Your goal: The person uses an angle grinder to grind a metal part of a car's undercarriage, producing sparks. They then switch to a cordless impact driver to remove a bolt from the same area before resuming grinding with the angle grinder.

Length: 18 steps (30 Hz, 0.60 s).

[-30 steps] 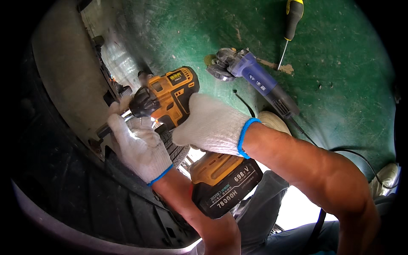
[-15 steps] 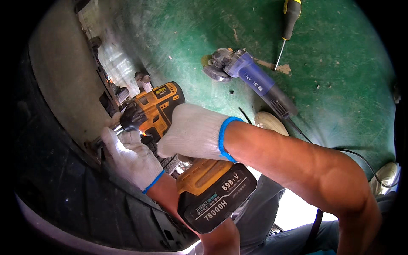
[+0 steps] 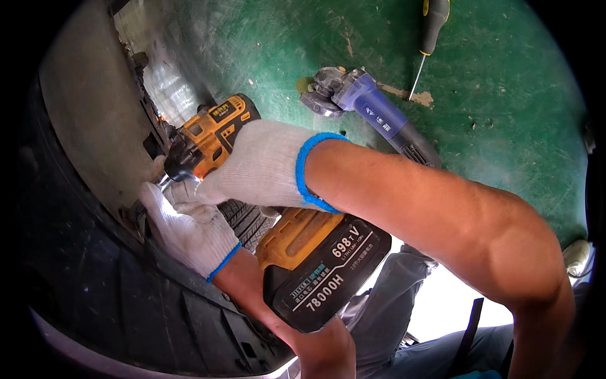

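1. the green floor [image 3: 517,120], scuffed and chipped, spreads widest from where i stand.
2. a curved black panel [image 3: 126,290] sweeps along the person's left side.
3. the orange-and-black power driver [image 3: 211,136] is up in the person's hands, its nose pointing toward the panel's edge and its chunky battery pack [image 3: 328,271] above the left forearm.
4. a blue-and-black angle grinder [image 3: 379,114] lies on the floor, past the right forearm.
5. the right hand [image 3: 262,161], in a white blue-cuffed glove, has its grip clamped on the driver's handle.
6. the left hand [image 3: 192,230], gloved alike, has its grip wrapped about the metal shaft.
7. a yellow-and-black screwdriver [image 3: 432,31] lies beyond the grinder.
8. the shiny metal shaft [image 3: 166,182] juts from the driver's nose.
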### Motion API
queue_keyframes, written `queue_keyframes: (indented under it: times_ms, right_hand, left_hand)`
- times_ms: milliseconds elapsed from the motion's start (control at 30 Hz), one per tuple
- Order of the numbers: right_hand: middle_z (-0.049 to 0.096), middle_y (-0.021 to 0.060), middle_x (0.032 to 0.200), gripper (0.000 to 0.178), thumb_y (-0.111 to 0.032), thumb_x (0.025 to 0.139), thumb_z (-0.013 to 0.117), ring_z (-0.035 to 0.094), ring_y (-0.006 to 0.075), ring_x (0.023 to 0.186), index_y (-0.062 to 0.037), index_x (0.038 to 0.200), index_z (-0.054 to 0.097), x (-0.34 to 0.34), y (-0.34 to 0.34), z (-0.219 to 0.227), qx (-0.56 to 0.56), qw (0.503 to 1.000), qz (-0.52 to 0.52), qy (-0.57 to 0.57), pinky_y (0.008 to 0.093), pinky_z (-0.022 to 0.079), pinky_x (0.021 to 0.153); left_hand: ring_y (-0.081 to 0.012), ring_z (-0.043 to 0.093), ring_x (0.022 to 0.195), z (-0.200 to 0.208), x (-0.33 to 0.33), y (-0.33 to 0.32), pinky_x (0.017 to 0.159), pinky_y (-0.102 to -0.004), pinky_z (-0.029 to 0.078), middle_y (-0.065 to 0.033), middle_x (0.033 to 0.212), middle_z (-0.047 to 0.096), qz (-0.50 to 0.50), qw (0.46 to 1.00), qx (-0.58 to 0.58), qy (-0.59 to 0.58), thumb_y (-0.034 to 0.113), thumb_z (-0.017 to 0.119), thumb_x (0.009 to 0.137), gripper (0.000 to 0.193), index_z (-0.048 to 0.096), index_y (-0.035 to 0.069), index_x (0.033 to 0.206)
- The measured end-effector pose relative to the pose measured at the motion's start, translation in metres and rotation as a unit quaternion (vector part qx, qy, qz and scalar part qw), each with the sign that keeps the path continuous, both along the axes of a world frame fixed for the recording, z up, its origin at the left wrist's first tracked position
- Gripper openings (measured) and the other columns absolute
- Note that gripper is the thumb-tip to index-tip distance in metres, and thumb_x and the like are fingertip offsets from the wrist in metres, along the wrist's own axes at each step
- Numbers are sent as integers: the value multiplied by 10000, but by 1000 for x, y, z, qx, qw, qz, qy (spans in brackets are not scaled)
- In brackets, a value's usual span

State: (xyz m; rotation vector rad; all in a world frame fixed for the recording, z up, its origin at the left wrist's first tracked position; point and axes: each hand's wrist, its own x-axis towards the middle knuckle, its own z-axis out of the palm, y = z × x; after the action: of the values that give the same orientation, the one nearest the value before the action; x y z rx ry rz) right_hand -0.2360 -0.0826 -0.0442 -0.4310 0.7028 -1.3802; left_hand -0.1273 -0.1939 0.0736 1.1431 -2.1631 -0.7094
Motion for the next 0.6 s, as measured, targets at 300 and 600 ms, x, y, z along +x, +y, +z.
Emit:
queue_keyframes:
  times_ms: [300, 600]
  right_hand:
    - [659, 100, 673, 593, -588, 795, 790, 634, 228, 614, -4, 721, 714, 9, -1, -7, -20, 999, 8, -40, 372, 522, 621]
    - [635, 76, 655, 623, -641, 774, 806, 600, 199, 603, -31, 700, 701, -10, 22, -37, -23, 1000, 1, 0, 352, 488, 604]
  left_hand:
    - [-160, 637, 960, -3, -1, -2, 938, -339, 528, -120, 1068, 669, 14, 1000, -17, -9, 354, 584, 1089, 449, 671, -70, 1206]
    - [-158, 633, 954, -19, -20, 10, 940, -331, 522, -98, 1011, 655, 91, 978, 186, -27, 362, 577, 1093, 449, 651, -47, 1262]
